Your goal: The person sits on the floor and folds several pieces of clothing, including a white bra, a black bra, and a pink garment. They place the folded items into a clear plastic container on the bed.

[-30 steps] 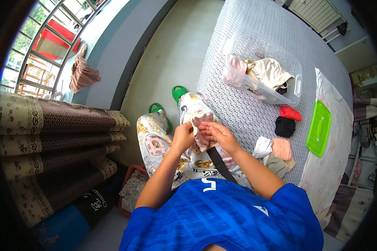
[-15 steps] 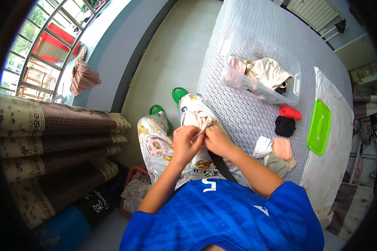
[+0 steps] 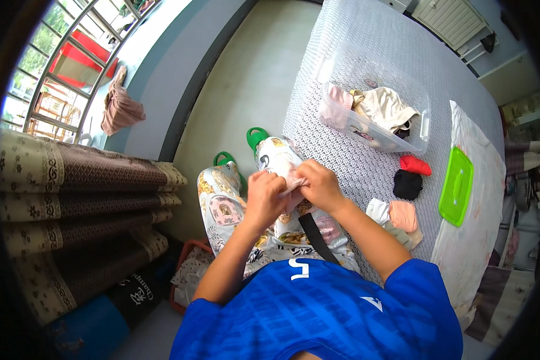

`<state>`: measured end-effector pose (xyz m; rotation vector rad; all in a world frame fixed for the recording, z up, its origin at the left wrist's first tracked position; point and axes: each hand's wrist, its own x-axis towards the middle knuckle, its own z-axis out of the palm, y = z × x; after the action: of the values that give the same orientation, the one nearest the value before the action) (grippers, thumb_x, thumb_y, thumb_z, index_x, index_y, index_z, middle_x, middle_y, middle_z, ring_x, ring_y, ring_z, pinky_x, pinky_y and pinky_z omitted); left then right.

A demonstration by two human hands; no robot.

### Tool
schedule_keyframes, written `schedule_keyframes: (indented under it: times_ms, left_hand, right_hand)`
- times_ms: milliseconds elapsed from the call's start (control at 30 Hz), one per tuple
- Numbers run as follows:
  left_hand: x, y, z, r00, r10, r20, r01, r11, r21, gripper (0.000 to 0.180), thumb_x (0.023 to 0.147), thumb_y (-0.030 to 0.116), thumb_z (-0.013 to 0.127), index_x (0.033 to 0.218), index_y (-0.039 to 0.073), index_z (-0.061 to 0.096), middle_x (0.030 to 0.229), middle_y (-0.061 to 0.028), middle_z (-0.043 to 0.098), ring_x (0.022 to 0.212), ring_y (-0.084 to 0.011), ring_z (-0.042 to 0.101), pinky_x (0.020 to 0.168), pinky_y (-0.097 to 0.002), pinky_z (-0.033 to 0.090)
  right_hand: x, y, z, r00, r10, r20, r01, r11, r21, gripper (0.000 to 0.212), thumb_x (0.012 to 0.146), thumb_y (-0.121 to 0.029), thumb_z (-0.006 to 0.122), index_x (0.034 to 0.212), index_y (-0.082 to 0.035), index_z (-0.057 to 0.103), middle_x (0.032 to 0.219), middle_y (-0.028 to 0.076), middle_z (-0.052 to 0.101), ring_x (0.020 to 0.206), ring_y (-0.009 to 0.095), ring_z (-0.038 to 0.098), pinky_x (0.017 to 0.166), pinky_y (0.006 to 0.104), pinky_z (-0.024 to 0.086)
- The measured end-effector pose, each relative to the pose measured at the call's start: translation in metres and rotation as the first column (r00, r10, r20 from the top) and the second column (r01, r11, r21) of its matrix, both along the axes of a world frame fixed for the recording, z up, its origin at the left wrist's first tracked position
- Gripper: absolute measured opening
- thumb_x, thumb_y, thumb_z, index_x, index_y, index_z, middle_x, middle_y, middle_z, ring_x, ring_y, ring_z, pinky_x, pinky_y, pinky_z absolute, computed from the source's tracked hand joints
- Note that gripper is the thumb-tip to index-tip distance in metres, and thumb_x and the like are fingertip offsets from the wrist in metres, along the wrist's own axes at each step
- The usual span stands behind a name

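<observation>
A small pale pink cloth garment is stretched between my two hands above my patterned trousers. My left hand is closed on one side of it, and my right hand pinches the other side. The fingers cover much of the cloth, so its exact kind is hidden. To the right on the bed lie small folded bundles: a red one, a black one, a white one, a peach one and a grey-green one partly behind my arm.
A clear plastic bin with loose clothes stands on the patterned bed. Its right side faces a green lid on a white cloth. Curtains hang at left, above a red basket on the floor.
Both hands have spread the pink cloth. My right hand has risen and moved slightly right, its back turned more upward. The bundles and bin stay where they were.
</observation>
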<state>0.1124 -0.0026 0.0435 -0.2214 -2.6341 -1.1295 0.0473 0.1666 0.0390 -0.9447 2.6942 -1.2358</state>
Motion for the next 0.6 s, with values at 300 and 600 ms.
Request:
schedule_keyframes:
  times_ms: [300, 600]
  left_hand:
    - [0.008, 0.011, -0.006, 0.999, 0.022, -0.029, -0.02, 0.997, 0.08, 0.023, 0.054, 0.001, 0.063, 0.064, 0.008, 0.043, 0.065, -0.0063, 0.043, 0.07, -0.0269, 0.049, 0.082, -0.0387, 0.038]
    - [0.011, -0.002, -0.038, 0.961, 0.273, -0.052, -0.276, 0.959, -0.065, 0.019, 0.059, 0.0, 0.059, 0.061, 0.011, 0.044, 0.06, -0.0049, 0.045, 0.066, -0.025, 0.049, 0.086, -0.0406, 0.037]
  right_hand:
    - [0.014, 0.004, -0.027, 0.959, -0.277, 0.053, 0.277, 0.961, 0.018, 0.011, 0.068, -0.002, 0.056, 0.073, -0.006, 0.046, 0.068, 0.011, 0.051, 0.064, 0.035, 0.054, 0.055, 0.0426, 0.041]
    - [0.034, 0.006, -0.026, 0.952, -0.306, 0.026, 0.306, 0.952, -0.024, 0.016, 0.063, 0.001, 0.057, 0.068, -0.006, 0.043, 0.064, 0.011, 0.046, 0.057, 0.033, 0.05, 0.05, 0.0402, 0.037]
